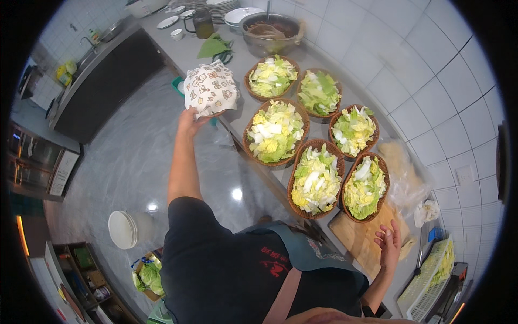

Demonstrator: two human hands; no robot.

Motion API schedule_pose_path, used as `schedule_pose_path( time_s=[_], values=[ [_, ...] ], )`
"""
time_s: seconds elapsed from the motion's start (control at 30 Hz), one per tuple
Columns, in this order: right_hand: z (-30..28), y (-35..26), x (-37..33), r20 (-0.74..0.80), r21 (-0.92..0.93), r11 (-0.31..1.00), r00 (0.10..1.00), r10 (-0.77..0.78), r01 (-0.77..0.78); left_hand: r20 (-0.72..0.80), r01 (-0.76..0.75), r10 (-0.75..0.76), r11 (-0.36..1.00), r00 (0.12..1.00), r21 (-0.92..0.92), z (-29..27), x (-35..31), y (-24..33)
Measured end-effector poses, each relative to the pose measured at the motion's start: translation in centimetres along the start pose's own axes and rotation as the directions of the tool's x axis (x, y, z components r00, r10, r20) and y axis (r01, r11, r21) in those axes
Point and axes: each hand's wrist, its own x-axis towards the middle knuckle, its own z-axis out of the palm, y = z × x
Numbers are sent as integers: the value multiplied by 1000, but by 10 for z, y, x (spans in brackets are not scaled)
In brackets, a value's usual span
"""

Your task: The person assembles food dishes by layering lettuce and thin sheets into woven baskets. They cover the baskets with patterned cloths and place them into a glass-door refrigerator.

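My left hand [191, 120] is stretched out to the far left, its fingers closed on the near edge of a basket lined or covered with a white cartoon-print sheet [210, 89]. Only a sliver of brown rim shows beneath that sheet; whether it is cloth or paper I cannot tell. My right hand [389, 243] hangs with fingers apart and holds nothing, beside a wooden cutting board [356, 237]. Between the hands, several brown woven baskets hold chopped cabbage; one long basket [315, 181] stands near me, and another basket [367, 186] sits close to the board.
Behind the baskets stands a large metal pot [270, 33], with a dark pitcher [202, 24], a green cloth [215, 45] and stacked plates [221, 9] nearby. A white plastic crate [429, 283] holds cabbage at the right. White buckets [123, 229] stand on the floor, left.
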Motion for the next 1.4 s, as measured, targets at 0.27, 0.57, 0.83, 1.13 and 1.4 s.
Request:
schedule_pose_path(
  time_s=[0.27,0.57,0.83,1.13,1.4],
  values=[
    [6,-6,-29,-137,-128,989,989,53,-70,-124,81,-79,997,989,7,1,59,-22],
    [1,-15,-32,-45,-58,997,998,45,-47,-104,-339,378,900,920,274,-58,130,-61],
    [-66,4,-45,-31,-93,995,999,40,-42,-221,-68,546,460,808,885,-52,93,-67],
    [-199,50,-93,-74,-166,954,961,-266,251,354,-728,637,623,685,286,164,-78,-82],
    [-383,111,-244,-542,35,987,833,-114,158,782,-81,-256,928,568,363,410,-282,-222]
  ],
)
